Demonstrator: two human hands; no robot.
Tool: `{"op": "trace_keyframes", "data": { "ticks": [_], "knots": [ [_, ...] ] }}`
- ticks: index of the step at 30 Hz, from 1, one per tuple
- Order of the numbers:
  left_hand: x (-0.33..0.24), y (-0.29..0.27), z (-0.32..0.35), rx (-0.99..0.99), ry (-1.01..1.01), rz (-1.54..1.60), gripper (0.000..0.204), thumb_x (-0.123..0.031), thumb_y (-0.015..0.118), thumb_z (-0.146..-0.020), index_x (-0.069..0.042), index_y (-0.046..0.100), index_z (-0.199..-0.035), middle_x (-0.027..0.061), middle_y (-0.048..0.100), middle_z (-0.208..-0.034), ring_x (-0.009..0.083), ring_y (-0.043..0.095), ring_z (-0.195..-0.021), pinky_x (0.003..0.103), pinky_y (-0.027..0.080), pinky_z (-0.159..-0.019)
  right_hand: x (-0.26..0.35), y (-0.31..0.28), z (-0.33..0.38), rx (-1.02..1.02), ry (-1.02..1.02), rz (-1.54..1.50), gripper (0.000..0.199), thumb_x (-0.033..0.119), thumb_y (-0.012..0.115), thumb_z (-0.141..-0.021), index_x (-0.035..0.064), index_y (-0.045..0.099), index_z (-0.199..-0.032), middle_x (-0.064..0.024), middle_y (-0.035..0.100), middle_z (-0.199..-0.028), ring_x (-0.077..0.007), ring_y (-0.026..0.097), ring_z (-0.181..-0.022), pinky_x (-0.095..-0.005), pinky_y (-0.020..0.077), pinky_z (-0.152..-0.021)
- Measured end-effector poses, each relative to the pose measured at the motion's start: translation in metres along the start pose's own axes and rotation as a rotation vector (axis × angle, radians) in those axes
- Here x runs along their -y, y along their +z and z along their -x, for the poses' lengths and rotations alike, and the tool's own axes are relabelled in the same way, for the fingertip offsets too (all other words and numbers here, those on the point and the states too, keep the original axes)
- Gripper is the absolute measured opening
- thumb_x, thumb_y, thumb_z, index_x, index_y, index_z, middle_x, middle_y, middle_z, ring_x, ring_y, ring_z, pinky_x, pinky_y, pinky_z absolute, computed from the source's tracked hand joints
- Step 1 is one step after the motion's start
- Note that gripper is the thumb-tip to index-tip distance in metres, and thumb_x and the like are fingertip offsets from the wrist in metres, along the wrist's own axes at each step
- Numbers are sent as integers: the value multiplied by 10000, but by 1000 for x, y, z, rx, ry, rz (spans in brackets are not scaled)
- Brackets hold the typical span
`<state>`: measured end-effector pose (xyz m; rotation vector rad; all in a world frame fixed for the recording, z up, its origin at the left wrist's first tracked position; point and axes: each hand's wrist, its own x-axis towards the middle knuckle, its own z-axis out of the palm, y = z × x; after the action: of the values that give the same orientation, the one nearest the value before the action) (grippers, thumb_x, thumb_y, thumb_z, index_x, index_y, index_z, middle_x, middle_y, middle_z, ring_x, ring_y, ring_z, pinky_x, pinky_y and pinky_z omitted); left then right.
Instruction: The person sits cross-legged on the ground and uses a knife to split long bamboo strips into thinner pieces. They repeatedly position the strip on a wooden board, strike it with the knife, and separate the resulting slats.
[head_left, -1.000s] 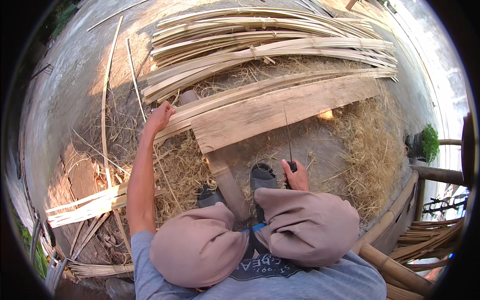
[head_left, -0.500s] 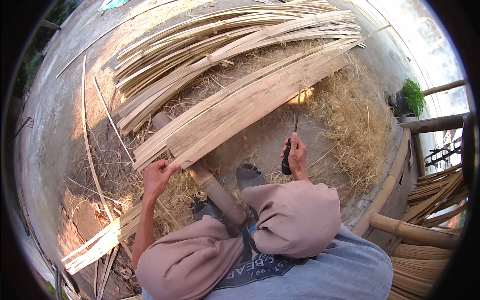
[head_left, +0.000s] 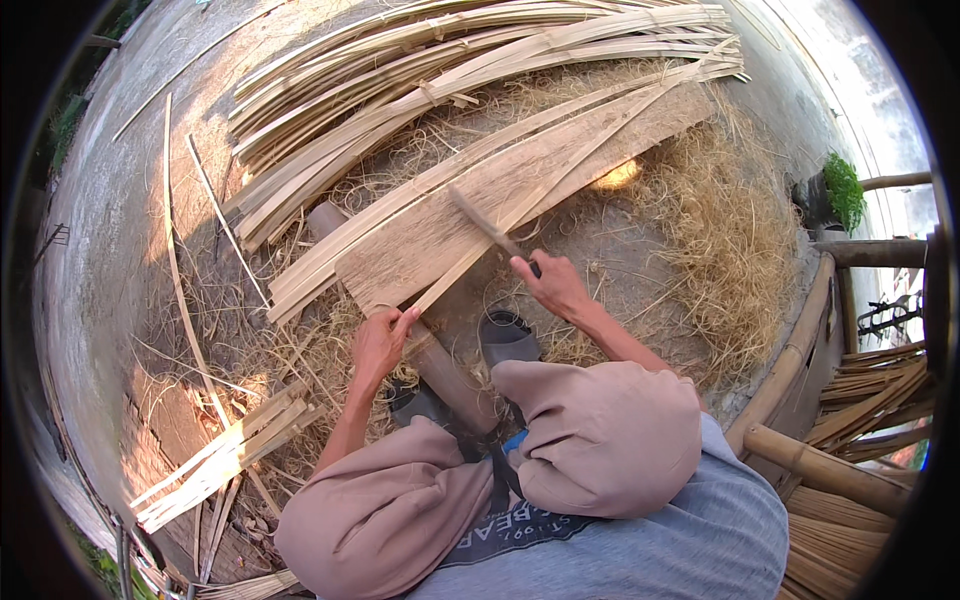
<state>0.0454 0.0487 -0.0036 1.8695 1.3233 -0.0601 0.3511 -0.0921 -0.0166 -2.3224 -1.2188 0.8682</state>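
My left hand [head_left: 379, 345] pinches the near end of a long pale bamboo strip [head_left: 560, 180]. The strip runs slantwise up to the far right, over a broad flat wooden plank [head_left: 405, 255]. In my right hand [head_left: 556, 286] is a knife [head_left: 486, 226], gripped by its dark handle. Its blade points up and left, lying across the strip over the plank; whether it touches the strip I cannot tell. More split strips [head_left: 315, 272] lie along the plank's far side. A thick bamboo pole [head_left: 450, 380] passes beneath the plank's near end, between my feet.
A large stack of bamboo strips [head_left: 400, 95] lies beyond the plank. Curly shavings [head_left: 715, 230] heap on the right, and a short bundle of strips [head_left: 225, 455] lies at lower left. A bamboo rail [head_left: 790, 350] borders the right side, near a potted plant [head_left: 843, 190].
My left hand has shifted right, and the strip in it now slants apart from the others. My right hand has moved up and left, swinging the blade from upright to lying across the strip.
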Motion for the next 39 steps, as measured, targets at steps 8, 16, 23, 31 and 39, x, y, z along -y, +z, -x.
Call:
{"op": "trace_keyframes", "data": {
  "ticks": [8, 16, 23, 31, 39],
  "knots": [
    [41, -13, 27, 99, -88, 173, 530, -528, 692, -969, -35, 729, -777, 46, 626, -614, 135, 525, -559, 336, 412, -574, -121, -79, -38, -409, 391, -210, 708, 659, 499, -1019, 8, 578, -753, -267, 655, -690, -474, 681, -712, -547, 502, -648],
    [88, -42, 64, 80, -110, 186, 482, -470, 705, -981, -29, 733, -789, 24, 598, -604, 101, 493, -568, 308, 372, -541, -104, -77, -25, -310, 205, -86, 731, 651, 511, -1024, -17, 544, -730, -173, 530, -582, -271, 574, -587, -458, 451, -581],
    [130, -69, 107, 60, -181, 297, 413, -371, 722, -992, -10, 715, -792, -24, 575, -640, 76, 469, -596, 271, 347, -544, -80, -50, -17, -81, -79, 154, 747, 669, 466, -1024, -23, 607, -780, -274, 654, -703, -433, 676, -694, -528, 502, -669],
    [170, -103, 134, 101, -237, 244, 407, -352, 718, -998, -1, 693, -793, -14, 582, -643, 74, 482, -602, 272, 357, -546, -72, -68, -29, -136, 17, 163, 766, 699, 466, -1009, -17, 627, -789, -274, 664, -717, -425, 690, -718, -519, 510, -680],
    [150, -97, 149, 15, -198, 179, 434, -389, 731, -980, -10, 676, -778, 24, 584, -614, 107, 468, -565, 308, 350, -538, -93, -98, -58, -269, 150, -29, 757, 658, 505, -1015, -48, 592, -756, -268, 596, -643, -398, 605, -631, -511, 468, -651]
  ]
}}
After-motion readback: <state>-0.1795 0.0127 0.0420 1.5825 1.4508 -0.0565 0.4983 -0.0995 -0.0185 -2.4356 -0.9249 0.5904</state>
